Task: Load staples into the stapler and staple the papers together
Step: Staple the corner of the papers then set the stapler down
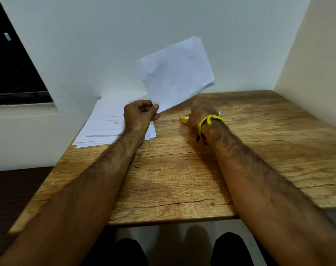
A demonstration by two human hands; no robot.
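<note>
My left hand [139, 113] pinches the lower corner of a few white sheets [175, 73] and holds them tilted up in the air above the wooden table [172, 173]. A pile of more white papers [103, 125] with printed lines lies flat at the table's back left, partly under my left wrist. My right hand [200, 112], with a yellow thread round the wrist, rests on the table over a small yellow object [184, 119], probably the stapler. The hand hides most of it, and its fingers are out of sight behind the back of the hand.
A white wall stands right behind the table and another wall closes off the right side. A dark window opening [11, 70] is at the left. The table's front edge is near my knees [228, 248].
</note>
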